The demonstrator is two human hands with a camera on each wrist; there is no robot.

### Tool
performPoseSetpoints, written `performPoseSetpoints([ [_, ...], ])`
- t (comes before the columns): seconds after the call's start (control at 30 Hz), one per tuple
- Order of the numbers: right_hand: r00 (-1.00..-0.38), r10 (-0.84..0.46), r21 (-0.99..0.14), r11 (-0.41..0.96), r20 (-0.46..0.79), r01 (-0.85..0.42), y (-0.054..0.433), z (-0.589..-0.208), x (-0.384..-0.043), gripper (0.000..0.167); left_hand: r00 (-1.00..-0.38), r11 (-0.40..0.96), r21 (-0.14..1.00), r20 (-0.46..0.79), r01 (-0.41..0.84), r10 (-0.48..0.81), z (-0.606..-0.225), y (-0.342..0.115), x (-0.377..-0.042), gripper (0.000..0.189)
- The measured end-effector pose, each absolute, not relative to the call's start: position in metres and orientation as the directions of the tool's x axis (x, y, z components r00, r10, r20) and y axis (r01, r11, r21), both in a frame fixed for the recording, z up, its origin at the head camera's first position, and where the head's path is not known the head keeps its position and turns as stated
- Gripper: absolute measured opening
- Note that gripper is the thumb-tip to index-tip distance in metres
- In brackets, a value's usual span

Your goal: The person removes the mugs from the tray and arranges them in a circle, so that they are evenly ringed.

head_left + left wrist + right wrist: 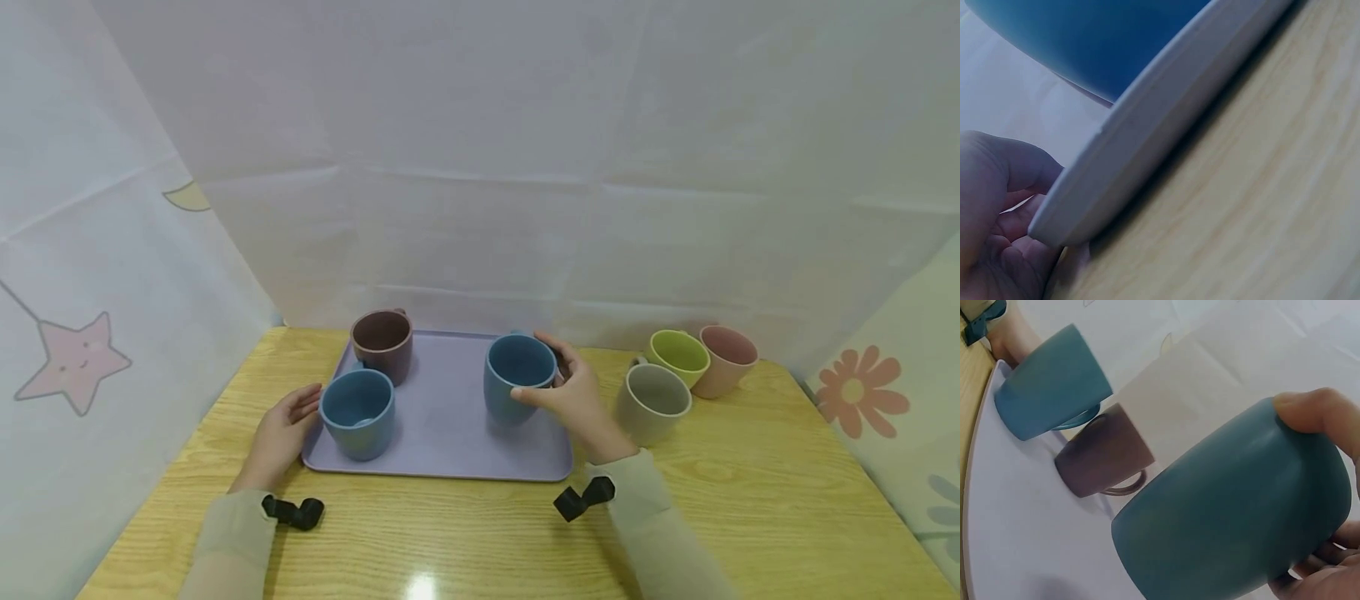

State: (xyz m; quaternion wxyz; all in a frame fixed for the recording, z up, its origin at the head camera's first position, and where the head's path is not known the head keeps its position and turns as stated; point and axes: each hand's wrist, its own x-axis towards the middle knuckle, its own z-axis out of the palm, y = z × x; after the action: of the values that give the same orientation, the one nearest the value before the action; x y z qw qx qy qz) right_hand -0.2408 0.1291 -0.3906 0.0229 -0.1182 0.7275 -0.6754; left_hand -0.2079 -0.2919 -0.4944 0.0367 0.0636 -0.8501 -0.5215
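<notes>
My right hand (573,396) grips a teal-blue mug (517,383) over the right part of a lavender tray (450,425), thumb at the near rim and fingers round the far side. In the right wrist view, the side of that mug (1229,506) fills the foreground. At the tray's left edge is my left hand (281,433), its curled fingers holding the rim, as the left wrist view shows at the tray's corner (1091,187). Beside it on the tray stands a second blue mug (360,417). A brown mug (384,346) stands upright behind that one.
Right of the tray, a grey mug (651,404), a yellow-green mug (678,354) and a pink mug (726,360) stand close together on the wooden table (480,533). A white hanging sheet (465,233) rises behind the table.
</notes>
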Motion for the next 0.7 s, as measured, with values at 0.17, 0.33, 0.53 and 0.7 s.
performPoseSetpoints([
  [0.17,-0.979,-0.175,-0.989,0.087,0.105,-0.122,0.151,-0.375,-0.226,0.091,-0.989,0.450,0.890,0.000,-0.068,-0.148,-0.497,-0.293,-0.209,0.049],
  [0.33,-0.981,-0.146,-0.986,0.096,0.124,-0.139,0.174,-0.360,-0.212,0.090,-0.989,0.448,0.891,-0.006,-0.071,-0.145,-0.499,-0.293,-0.210,0.049],
  [0.53,-0.973,-0.141,-0.975,0.100,0.181,-0.196,0.203,-0.349,-0.194,0.087,-0.990,0.444,0.894,0.001,-0.063,-0.142,-0.498,-0.294,-0.209,0.049],
  [0.7,-0.942,-0.178,-0.957,0.001,0.284,-0.289,0.233,-0.346,-0.180,0.084,-0.990,0.448,0.892,-0.002,-0.066,-0.142,-0.498,-0.293,-0.209,0.049],
])
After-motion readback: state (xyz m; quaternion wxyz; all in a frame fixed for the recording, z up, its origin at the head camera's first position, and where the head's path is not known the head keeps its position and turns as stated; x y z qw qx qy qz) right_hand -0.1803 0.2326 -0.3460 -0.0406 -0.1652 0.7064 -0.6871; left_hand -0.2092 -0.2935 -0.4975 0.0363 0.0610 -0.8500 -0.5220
